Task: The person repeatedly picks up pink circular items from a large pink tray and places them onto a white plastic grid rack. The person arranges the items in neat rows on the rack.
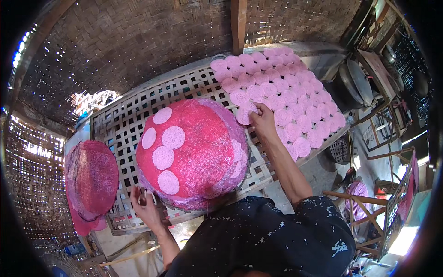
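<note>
My right hand (263, 119) pinches the edge of a thin pink disc (245, 115) with a stringy, noodle-like texture. That disc is at the near left corner of an overlapping spread of similar pink discs (290, 93). In front of me a broad round mound wrapped in red and purple mesh cloth (204, 145) rests on a round base whose dark rim shows below. Several loose pink discs (173, 137) lie on the mound's left side. My left hand (147, 206) hovers by the mound's lower left edge, fingers apart, with nothing visible in it.
Under everything is a slatted bamboo lattice rack (121, 166). A second cloth-covered bundle (93, 176) stands at its left end. Behind rises a woven bamboo wall (138, 45) with a wooden post (238, 27). Large metal pans (356, 83) and a wooden frame (363, 204) are to the right.
</note>
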Available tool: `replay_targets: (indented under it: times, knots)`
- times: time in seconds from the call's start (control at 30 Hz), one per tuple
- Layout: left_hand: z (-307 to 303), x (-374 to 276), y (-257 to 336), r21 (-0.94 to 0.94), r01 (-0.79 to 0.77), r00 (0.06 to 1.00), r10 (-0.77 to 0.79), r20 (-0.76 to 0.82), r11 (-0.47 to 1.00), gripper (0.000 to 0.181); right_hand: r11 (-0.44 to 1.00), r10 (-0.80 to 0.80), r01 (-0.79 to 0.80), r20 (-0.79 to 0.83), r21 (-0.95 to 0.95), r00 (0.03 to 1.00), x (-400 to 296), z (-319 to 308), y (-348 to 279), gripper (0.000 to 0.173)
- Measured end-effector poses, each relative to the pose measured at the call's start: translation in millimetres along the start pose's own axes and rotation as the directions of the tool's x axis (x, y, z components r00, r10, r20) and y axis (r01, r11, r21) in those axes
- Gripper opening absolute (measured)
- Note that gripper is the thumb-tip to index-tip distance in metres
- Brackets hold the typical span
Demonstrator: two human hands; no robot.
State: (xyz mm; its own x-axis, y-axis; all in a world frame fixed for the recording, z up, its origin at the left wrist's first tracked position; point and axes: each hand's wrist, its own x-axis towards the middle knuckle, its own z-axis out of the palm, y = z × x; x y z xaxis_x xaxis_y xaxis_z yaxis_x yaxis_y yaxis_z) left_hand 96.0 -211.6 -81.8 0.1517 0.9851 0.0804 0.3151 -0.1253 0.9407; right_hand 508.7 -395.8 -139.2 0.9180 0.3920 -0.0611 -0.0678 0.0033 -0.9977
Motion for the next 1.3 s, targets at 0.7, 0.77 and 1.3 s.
replay_targets:
  times: [0.7, 0.77, 1.3]
  knots:
    - [9.9, -16.0, 6.4, -0.406, 0.323, 0.937, -0.350, 0.009, 0.855, 0.064, 0.666, -0.153, 0.086, -0.023, -0.741, 0.988, -101.5, 18.9, 0.5, 0.041]
    - [6.6, -14.3, 6.5, -0.407, 0.324, 0.938, -0.346, 0.022, 0.854, 0.062, 0.748, -0.120, 0.064, -0.040, -0.661, 0.992, -94.0, 10.9, 9.4, 0.043]
    - [-44.0, 144.6, -47.2, -0.531, 0.095, 0.979, -0.176, -0.104, 0.842, 0.056, 0.729, 0.566, -0.673, 0.439, 0.129, 0.698, -172.3, 52.4, -36.3, 0.027]
